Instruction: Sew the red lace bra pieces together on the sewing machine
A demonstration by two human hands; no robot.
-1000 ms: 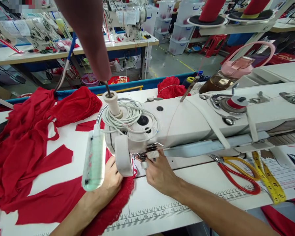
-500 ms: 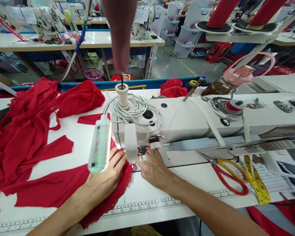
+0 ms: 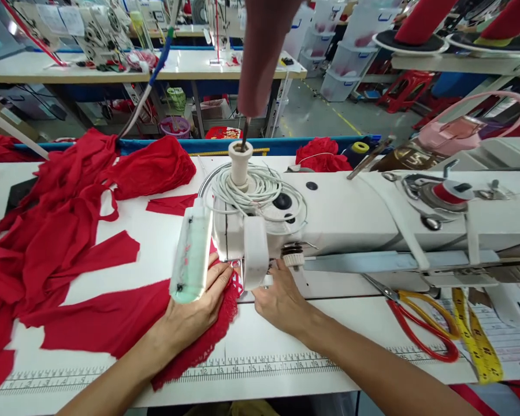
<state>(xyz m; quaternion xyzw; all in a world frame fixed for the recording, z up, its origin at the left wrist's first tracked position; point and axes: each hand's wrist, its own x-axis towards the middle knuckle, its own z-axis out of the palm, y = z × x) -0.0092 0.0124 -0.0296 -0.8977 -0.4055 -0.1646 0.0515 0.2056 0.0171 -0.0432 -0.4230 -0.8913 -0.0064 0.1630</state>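
My left hand (image 3: 198, 309) lies over red fabric with a lace edge (image 3: 219, 329), its fingers stretched out and pressing the cloth beside the sewing machine (image 3: 333, 211). The fingertips reach toward the machine's needle area, which the machine head covers. My right hand (image 3: 281, 297) is closed, fingers bent in under the right side of the head. Its fingertips are partly hidden, so what they pinch cannot be made out. A clear pale-green plate (image 3: 191, 254) hangs in front of part of my left hand.
Loose red fabric pieces (image 3: 56, 231) cover the table's left side. Scissors (image 3: 420, 323) and a yellow tape measure (image 3: 476, 338) lie at right. A printed ruler (image 3: 260, 367) runs along the front edge. A pink-handled bottle (image 3: 442, 138) stands behind the machine.
The camera view has turned slightly left, so the machine and table appear farther right. My hands remain at the machine head; the right fingers look slightly more tucked in.
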